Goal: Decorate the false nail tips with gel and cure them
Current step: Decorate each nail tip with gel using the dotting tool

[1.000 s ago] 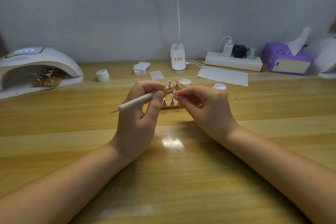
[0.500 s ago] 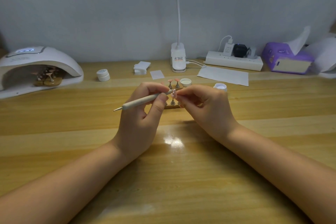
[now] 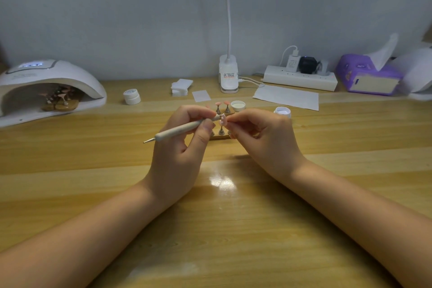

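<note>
From your head camera, the dotting pen (image 3: 182, 128) lies nearly level in your left hand (image 3: 180, 147), its long axis running from lower left to upper right. Its bare metal tip sticks out to the left, away from the work, while the other end points right and meets the small pink nail tip (image 3: 223, 120) just above the wooden stand (image 3: 219, 136). Your right hand (image 3: 264, 138) pinches that nail tip between thumb and forefinger. Two more pink nail tips on pegs (image 3: 222, 107) stand upright at the far side of the stand, with further pegs in the near row partly hidden behind your fingers.

The wooden table (image 3: 222, 229) is glossy, with a lamp glare near your wrists, and a plain grey wall rises behind it. At far left sits the white curing lamp (image 3: 46, 82) with another stand of nail tips (image 3: 59, 100) inside. Along the back are a closed white jar (image 3: 132, 97), a stack of white pads (image 3: 181, 86), a desk lamp base (image 3: 228, 75), a sheet of paper (image 3: 287, 97), a power strip (image 3: 300, 78) and a purple tissue box (image 3: 367, 75). An open jar (image 3: 282, 112) and its lid (image 3: 238, 105) lie just beyond your right hand.

Both forearms rest on the table, angled inward. Your left thumb and fingers are curled tight around the pen; your right fingers are curled, clamped on the nail tip.
</note>
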Available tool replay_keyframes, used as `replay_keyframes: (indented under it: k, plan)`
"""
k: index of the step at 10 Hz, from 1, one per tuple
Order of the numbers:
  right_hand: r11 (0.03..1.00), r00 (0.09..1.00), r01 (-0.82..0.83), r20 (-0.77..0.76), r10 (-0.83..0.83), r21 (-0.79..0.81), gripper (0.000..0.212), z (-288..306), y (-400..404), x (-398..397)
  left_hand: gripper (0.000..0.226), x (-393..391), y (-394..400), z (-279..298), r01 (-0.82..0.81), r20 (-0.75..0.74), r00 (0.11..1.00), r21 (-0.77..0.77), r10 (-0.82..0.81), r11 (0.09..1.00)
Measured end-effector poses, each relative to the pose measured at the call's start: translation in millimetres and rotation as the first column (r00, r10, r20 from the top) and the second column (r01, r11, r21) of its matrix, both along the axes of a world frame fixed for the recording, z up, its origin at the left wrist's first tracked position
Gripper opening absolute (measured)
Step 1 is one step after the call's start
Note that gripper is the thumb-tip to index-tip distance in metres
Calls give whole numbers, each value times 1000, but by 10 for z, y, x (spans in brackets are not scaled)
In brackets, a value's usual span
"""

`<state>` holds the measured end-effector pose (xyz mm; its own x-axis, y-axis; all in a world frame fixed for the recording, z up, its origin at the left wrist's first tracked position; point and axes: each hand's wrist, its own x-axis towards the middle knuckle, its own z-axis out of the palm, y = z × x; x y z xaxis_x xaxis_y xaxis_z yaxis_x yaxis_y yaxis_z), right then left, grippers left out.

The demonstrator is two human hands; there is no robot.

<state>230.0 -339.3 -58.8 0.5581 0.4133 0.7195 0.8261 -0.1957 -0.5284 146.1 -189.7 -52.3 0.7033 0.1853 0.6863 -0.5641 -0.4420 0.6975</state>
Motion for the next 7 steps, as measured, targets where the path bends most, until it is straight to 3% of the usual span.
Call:
replay_keyframes:
  k: [7]
  plan:
    - [1000,999,6,-39,-6,10,13,13,-1,-25,14,23,22,-30,-49,56,997,-53,52,997]
